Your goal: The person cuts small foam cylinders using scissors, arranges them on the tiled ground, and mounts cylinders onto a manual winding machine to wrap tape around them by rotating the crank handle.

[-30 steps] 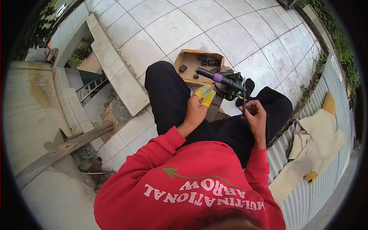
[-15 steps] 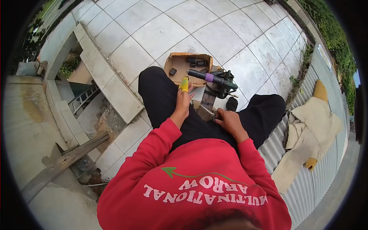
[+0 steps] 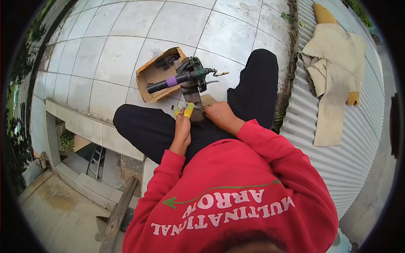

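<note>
My left hand (image 3: 183, 125) has yellow wrapping on two fingers (image 3: 188, 110). Its fingers are bent together in front of my lap, by a small dark piece I cannot name. Close on its right, my right hand (image 3: 221, 115) is closed in a fist; what it grips is hidden. Just beyond both hands stands a dark green clamp-like metal device (image 3: 196, 74) with a crank handle (image 3: 221, 74). A black cylinder with a purple band (image 3: 171, 81) extends leftward from it, over an open cardboard box (image 3: 145, 76).
Several black cylindrical pieces (image 3: 166, 61) lie in the box. White tiles (image 3: 120, 52) cover the floor. Corrugated metal sheeting (image 3: 291, 126) runs along the right, with a beige cloth (image 3: 331, 80) on it. A wooden beam (image 3: 120, 211) and a low tiled ledge (image 3: 93, 126) are at left.
The camera view has turned, shifting the box and device leftward. My hands have come closer together. The thin metal tool seen at my right hand before is now hidden.
</note>
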`<control>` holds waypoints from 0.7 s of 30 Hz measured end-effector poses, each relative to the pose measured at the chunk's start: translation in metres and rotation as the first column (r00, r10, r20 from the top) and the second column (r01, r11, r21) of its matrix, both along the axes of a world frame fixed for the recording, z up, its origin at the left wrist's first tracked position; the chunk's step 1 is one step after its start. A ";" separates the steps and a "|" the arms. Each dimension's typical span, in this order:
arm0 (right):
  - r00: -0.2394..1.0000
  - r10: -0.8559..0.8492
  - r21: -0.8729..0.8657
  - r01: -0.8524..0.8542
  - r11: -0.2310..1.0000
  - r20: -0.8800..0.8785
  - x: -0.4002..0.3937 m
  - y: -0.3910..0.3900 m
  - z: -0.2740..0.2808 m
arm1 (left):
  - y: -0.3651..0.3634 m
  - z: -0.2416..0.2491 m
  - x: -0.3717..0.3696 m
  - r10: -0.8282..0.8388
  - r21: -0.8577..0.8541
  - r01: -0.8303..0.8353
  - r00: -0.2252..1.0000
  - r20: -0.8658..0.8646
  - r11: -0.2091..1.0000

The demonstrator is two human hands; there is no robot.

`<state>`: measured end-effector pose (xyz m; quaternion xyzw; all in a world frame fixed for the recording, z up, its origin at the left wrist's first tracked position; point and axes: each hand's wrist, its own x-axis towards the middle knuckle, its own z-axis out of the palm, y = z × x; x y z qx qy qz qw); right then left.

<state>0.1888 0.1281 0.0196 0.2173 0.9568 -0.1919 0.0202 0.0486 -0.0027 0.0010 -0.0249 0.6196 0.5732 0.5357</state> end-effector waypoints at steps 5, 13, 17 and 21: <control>0.994 -0.056 -0.032 0.053 0.998 -0.096 0.003 -0.010 -0.001 | 0.004 0.014 0.000 -0.092 -0.031 0.090 0.992 -0.080 0.995; 0.995 -0.066 -0.112 0.057 0.992 -0.080 0.002 -0.003 -0.002 | 0.004 -0.019 -0.001 -0.201 -0.136 0.177 0.962 -0.185 0.975; 0.985 -0.146 -0.174 0.129 0.976 -0.093 0.001 -0.004 -0.005 | 0.002 -0.017 -0.001 0.004 -0.176 -0.018 0.996 -0.084 0.984; 0.978 -0.152 -0.185 0.124 0.975 -0.146 0.007 0.002 0.011 | -0.002 -0.008 0.001 0.035 -0.120 -0.069 0.964 -0.263 0.990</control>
